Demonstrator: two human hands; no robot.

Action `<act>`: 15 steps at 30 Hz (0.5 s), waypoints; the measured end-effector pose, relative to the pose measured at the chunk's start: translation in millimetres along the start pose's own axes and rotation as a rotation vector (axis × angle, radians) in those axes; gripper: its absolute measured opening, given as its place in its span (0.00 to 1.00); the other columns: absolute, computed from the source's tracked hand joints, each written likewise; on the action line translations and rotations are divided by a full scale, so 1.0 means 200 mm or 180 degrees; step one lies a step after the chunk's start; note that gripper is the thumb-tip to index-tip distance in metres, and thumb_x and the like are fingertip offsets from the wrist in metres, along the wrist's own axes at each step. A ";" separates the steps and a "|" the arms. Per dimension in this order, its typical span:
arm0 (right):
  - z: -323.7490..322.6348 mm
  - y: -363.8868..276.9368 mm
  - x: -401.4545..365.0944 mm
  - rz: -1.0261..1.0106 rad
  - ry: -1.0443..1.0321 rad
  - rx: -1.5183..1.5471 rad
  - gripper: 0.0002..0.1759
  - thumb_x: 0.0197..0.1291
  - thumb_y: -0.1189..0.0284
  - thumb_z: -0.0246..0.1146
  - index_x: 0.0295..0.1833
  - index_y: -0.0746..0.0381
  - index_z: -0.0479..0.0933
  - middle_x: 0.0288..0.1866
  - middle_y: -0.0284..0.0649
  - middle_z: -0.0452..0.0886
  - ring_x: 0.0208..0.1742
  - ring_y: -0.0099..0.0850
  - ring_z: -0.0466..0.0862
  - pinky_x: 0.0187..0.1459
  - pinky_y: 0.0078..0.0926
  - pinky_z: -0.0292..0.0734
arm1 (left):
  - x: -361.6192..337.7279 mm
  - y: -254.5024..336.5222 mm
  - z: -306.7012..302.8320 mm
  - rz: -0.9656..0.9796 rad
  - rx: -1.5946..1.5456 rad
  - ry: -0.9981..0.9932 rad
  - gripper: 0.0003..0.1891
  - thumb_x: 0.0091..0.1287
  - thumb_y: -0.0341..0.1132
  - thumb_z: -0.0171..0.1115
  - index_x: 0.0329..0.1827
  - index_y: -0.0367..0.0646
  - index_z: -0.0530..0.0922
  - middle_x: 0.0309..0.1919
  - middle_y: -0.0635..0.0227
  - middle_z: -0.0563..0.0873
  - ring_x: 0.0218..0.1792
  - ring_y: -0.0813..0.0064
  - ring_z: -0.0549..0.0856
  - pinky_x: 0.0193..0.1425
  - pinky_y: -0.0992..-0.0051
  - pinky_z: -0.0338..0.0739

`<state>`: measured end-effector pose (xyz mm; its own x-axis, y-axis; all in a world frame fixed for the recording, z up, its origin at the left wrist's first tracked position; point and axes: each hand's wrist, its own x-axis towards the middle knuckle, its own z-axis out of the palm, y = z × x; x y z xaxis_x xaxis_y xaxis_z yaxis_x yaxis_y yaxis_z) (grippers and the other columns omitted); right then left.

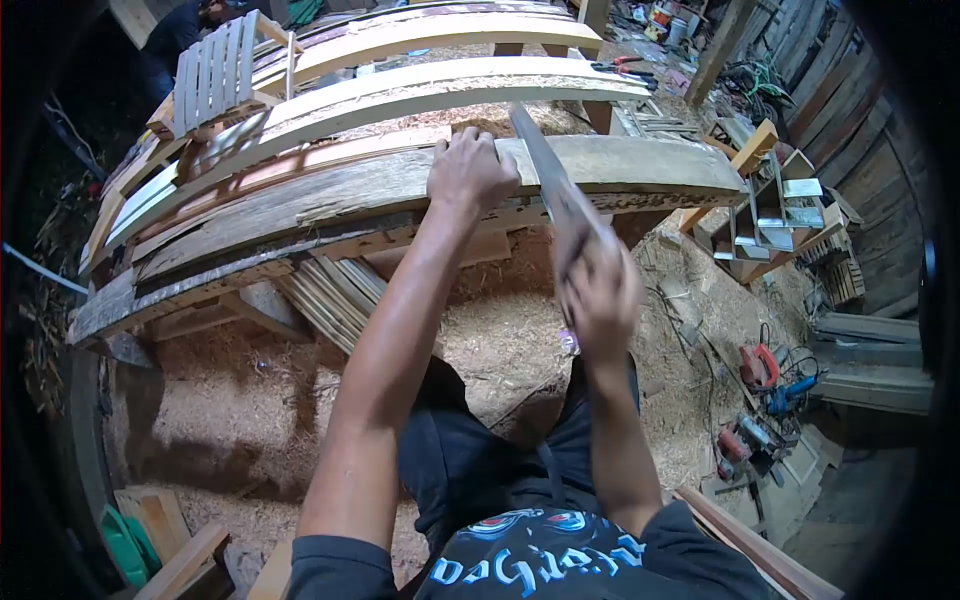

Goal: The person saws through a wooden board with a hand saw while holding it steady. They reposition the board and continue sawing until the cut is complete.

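My left hand (470,172) presses on the weathered wooden plank (375,182), its fingers bent over the top and close together. In my right hand (600,293) is the handle of a handsaw (545,160). The saw's blade points away from me and crosses the plank just right of my left hand. My right hand is blurred by motion and sits lower than the plank's near edge. Whether the teeth are inside a cut cannot be made out. Under the plank runs a rough bench beam (240,272).
Long pale boards (400,97) lie behind the plank, with a slatted wooden piece (215,75) at the left. Pliers (628,68) rest at the far right. Power tools (760,367) lie on the sawdust-covered floor (500,345). Another person (172,45) is at the upper left.
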<state>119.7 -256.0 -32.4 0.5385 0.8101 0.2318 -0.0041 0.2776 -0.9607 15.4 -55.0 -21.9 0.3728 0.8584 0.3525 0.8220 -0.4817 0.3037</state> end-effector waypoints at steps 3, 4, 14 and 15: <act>-0.28 -0.20 -0.47 0.0758 -0.0615 0.1667 0.24 0.77 0.59 0.53 0.68 0.64 0.67 0.37 0.34 0.75 0.32 0.21 0.78 0.29 0.18 0.73 | 0.00 -0.01 0.01 0.0072 0.0139 0.0085 0.25 0.65 0.46 0.49 0.53 0.35 0.82 0.51 0.46 0.83 0.58 0.52 0.82 0.71 0.57 0.68; -0.26 -0.15 -0.43 0.0717 -0.0632 0.1676 0.24 0.77 0.59 0.53 0.68 0.64 0.67 0.37 0.34 0.75 0.32 0.21 0.78 0.29 0.18 0.73 | -0.01 0.00 0.00 0.0011 0.0120 -0.0019 0.26 0.66 0.47 0.48 0.54 0.35 0.81 0.52 0.46 0.83 0.57 0.53 0.82 0.71 0.56 0.67; -0.17 -0.16 -0.40 0.0472 -0.0138 0.0715 0.21 0.77 0.59 0.51 0.58 0.67 0.73 0.28 0.28 0.68 0.23 0.15 0.67 0.22 0.13 0.60 | 0.01 -0.01 -0.01 0.0039 0.0051 -0.0064 0.24 0.65 0.44 0.49 0.49 0.32 0.82 0.49 0.46 0.84 0.55 0.53 0.83 0.69 0.54 0.69; -0.22 -0.21 -0.48 0.0562 -0.0169 0.0716 0.21 0.75 0.63 0.53 0.63 0.67 0.71 0.29 0.27 0.67 0.22 0.14 0.65 0.24 0.12 0.59 | 0.02 -0.02 0.00 0.0023 0.0042 -0.0029 0.24 0.65 0.44 0.49 0.49 0.32 0.82 0.49 0.46 0.84 0.55 0.53 0.83 0.69 0.54 0.69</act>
<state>105.0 -367.7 -20.9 0.4680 0.8803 0.0773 -0.2839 0.2326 -0.9302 13.9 -50.1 -20.9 0.3825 0.8565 0.3467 0.8249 -0.4856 0.2894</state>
